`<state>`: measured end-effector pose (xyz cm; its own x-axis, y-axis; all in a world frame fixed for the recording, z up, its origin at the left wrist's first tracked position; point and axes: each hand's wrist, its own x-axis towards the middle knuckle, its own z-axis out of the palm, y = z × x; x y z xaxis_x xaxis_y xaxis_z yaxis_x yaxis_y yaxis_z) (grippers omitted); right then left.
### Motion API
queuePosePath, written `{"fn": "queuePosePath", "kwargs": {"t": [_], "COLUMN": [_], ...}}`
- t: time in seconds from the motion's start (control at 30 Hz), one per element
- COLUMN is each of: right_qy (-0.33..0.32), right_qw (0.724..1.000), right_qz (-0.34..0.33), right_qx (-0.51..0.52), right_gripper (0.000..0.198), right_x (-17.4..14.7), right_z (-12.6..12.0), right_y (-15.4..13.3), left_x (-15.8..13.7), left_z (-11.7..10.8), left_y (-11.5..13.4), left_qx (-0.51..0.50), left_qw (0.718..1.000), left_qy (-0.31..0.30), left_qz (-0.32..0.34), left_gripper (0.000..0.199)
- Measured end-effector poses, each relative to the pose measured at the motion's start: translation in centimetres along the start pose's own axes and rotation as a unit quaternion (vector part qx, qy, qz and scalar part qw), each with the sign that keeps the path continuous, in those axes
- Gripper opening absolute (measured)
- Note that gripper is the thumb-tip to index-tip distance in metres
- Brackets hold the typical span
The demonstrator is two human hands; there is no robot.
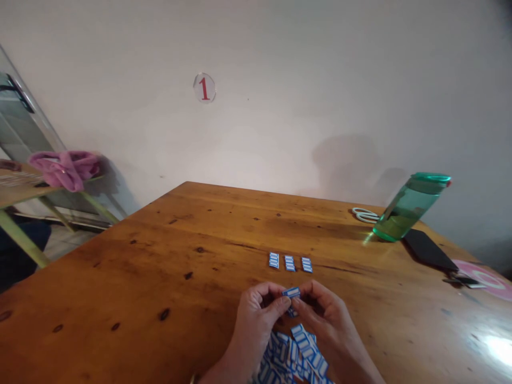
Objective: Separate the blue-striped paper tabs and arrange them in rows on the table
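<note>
Between the fingertips of both hands is a small blue-and-white label piece (292,293). My left hand (256,314) pinches its left side with thumb and forefinger, while my right hand (326,317) pinches the right side. Below and between the hands lies a loose heap of similar blue-and-white label pieces (294,354), partly hidden by my wrists. Just beyond my fingers, three small label strips lie in a row on the table: a left one (274,260), a middle one (290,263) and a right one (306,265).
On the wooden table (152,282), a green bottle (414,205) stands at the right, with a white cable (365,215) behind it. A black phone-like slab (430,249) and a pink disc (494,280) lie nearby. A pink cloth (66,168) rests on another table at left.
</note>
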<state>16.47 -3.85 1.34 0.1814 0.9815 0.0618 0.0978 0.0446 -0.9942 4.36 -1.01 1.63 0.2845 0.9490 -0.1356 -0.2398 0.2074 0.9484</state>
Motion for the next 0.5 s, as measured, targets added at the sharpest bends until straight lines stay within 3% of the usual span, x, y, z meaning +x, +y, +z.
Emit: {"fn": "queuePosePath", "kwargs": {"t": [0.23, 0.37, 0.5], "right_qy": [-0.026, -0.058, -0.046], "right_qw": [0.985, 0.995, 0.999], "right_qz": [-0.021, 0.001, 0.026], "right_qx": [-0.167, -0.075, -0.002], "right_gripper": [0.016, 0.022, 0.028], "right_x": [-0.1, 0.1, 0.6], "right_z": [-0.5, -0.6, -0.6], "right_y": [-0.7, -0.8, 0.0], "left_x": [0.1, 0.4, 0.7], "left_z": [-0.1, -0.2, -0.2], "left_y": [0.8, 0.1, -0.8], "left_qx": [0.062, 0.047, 0.03], "left_qw": [0.998, 0.998, 0.999], "left_qy": [-0.013, 0.002, 0.016], "left_qz": [0.02, 0.031, 0.023], "left_gripper": [0.008, 0.009, 0.011]}}
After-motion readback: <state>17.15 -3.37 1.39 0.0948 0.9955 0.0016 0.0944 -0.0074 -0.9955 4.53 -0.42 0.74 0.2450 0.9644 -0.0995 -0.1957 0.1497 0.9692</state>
